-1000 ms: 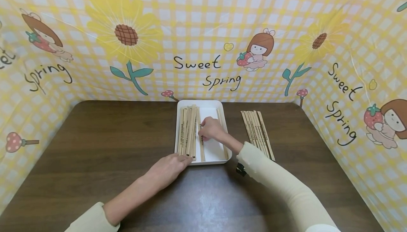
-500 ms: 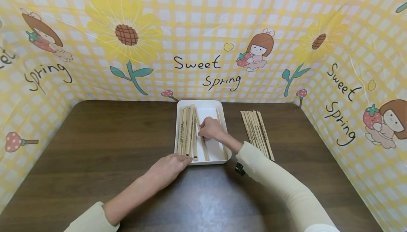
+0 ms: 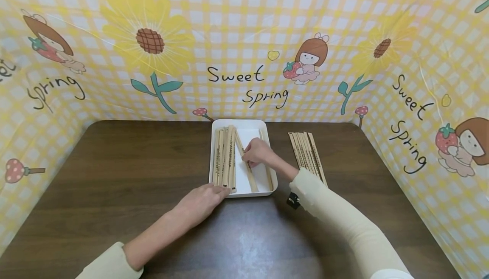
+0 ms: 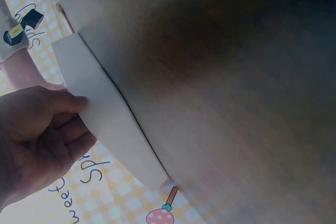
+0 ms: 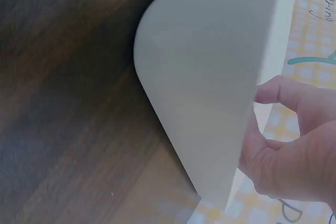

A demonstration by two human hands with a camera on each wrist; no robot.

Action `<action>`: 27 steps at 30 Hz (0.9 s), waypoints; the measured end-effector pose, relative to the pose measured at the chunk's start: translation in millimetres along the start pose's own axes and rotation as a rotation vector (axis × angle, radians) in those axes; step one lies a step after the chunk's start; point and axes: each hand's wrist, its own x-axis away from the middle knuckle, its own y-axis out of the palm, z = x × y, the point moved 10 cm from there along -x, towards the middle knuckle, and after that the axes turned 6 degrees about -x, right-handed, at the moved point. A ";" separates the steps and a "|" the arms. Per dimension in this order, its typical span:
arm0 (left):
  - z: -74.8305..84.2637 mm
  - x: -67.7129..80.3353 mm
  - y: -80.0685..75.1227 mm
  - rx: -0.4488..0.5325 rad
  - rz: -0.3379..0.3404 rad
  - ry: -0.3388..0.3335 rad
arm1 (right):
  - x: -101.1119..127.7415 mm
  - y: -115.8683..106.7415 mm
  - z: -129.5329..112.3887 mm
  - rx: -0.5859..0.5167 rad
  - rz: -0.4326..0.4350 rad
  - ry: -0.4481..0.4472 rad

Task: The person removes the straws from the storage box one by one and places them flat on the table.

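A white rectangular tray (image 3: 240,122) stands on the table, with a bundle of slim, kraft-paper-wrapped sticks (image 3: 225,156) along its left side. My left hand (image 3: 202,200) grips the tray's near left corner. In the left wrist view its thumb (image 4: 79,103) lies on the tray's outer wall (image 4: 105,108). My right hand (image 3: 257,151) reaches into the tray and pinches a single paper-wrapped stick (image 3: 252,181) near its middle. That stick lies slanted, its far end close to the bundle. From the right wrist view, the tray wall (image 5: 199,77) hides the fingertips' work.
Another wrapped stick (image 3: 268,179) lies along the tray's right side. Several more wrapped sticks (image 3: 305,151) lie side by side on the brown table (image 3: 153,156) to the right, partly behind the right sleeve (image 3: 324,198). A checked cloth (image 3: 237,24) surrounds the table.
The pinched stick has swung so that its near end moved right, away from the bundle. My right hand shifted slightly right with it. My left hand stays at the tray corner.
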 end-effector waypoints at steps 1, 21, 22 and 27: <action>0.0 0.2 0.2 -0.001 0.000 0.001 | 0.5 -1.3 -0.1 0.001 -0.002 0.001; -0.3 -0.1 -0.4 0.019 0.008 0.005 | 13.0 -56.5 10.1 -0.153 -0.013 0.003; -0.2 0.1 -0.3 0.018 0.007 0.006 | 13.1 -61.8 12.4 -0.170 -0.008 0.006; -0.3 0.5 1.0 0.019 -0.010 0.001 | 18.2 -88.7 27.2 -0.196 0.006 0.030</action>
